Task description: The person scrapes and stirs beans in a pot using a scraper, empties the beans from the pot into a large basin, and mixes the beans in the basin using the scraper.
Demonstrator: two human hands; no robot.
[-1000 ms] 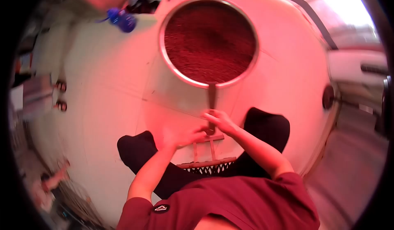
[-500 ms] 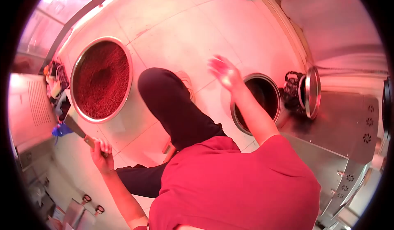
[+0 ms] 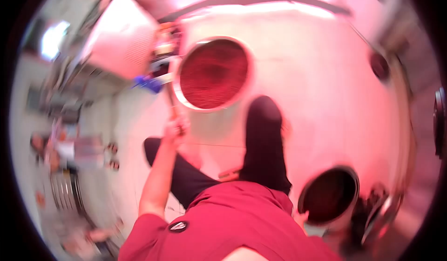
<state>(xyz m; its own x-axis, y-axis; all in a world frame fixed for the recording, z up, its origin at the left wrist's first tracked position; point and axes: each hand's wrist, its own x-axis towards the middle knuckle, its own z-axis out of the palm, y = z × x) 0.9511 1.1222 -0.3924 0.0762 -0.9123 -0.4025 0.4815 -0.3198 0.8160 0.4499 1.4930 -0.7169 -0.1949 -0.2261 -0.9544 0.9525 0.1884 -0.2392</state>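
My left hand is wrapped round the handle of a long flat tool, held upright beside the left rim of a large metal bowl. Dark red grains fill this bowl, which stands on the floor ahead of me. Low at my right side, my right hand is at the left rim of a dark round pot. Blur and my sleeve hide most of its fingers, so its grip is unclear.
A blue bottle lies left of the bowl, near a pale perforated box. At the far left another person stands, and part of one more person shows below. A dark disc lies at the right.
Since half a second ago my view has swung left, the bowl now lying ahead. My right hand has come down from open air to the pot's rim. The tool stays in my left hand.
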